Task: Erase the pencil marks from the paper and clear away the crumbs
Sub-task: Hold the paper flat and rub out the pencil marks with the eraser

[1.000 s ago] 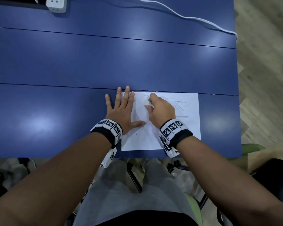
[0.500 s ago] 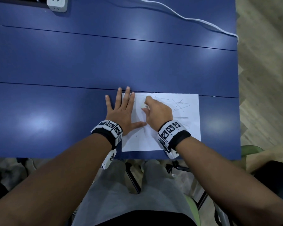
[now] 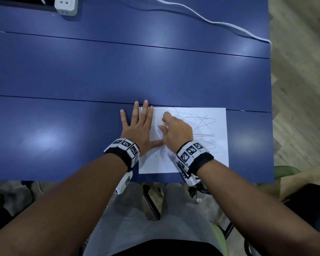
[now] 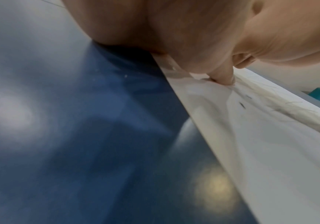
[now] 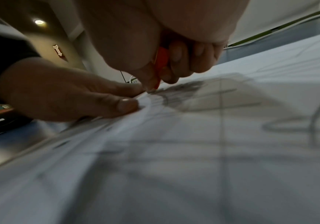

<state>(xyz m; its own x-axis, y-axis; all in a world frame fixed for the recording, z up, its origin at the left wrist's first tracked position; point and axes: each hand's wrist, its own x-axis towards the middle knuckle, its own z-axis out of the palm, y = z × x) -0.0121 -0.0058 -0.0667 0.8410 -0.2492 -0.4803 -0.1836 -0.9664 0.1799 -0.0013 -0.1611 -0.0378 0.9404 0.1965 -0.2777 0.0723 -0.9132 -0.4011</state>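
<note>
A white sheet of paper [image 3: 207,159] with grey pencil scribbles [image 3: 203,122] lies on the blue table [image 3: 81,74] near its front edge. My left hand [image 3: 137,126] lies flat with straight fingers across the paper's left edge, thumb on the sheet. My right hand [image 3: 174,130] pinches a small eraser [image 5: 162,63] in a red sleeve, its white tip pressed on the upper left part of the paper [image 5: 193,136]. In the left wrist view my left thumb [image 4: 222,75] presses on the paper [image 4: 270,144], and a few dark crumbs [image 4: 242,104] lie near it.
A white power strip [image 3: 66,4] sits at the table's far left, and a white cable [image 3: 211,21] runs along the far edge to the right. The table's right edge borders a wooden floor [image 3: 299,89]. A green chair [image 3: 284,170] stands at the near right.
My right hand with the eraser has slid left and a little up across the paper, toward my left hand. The left hand has stayed in place.
</note>
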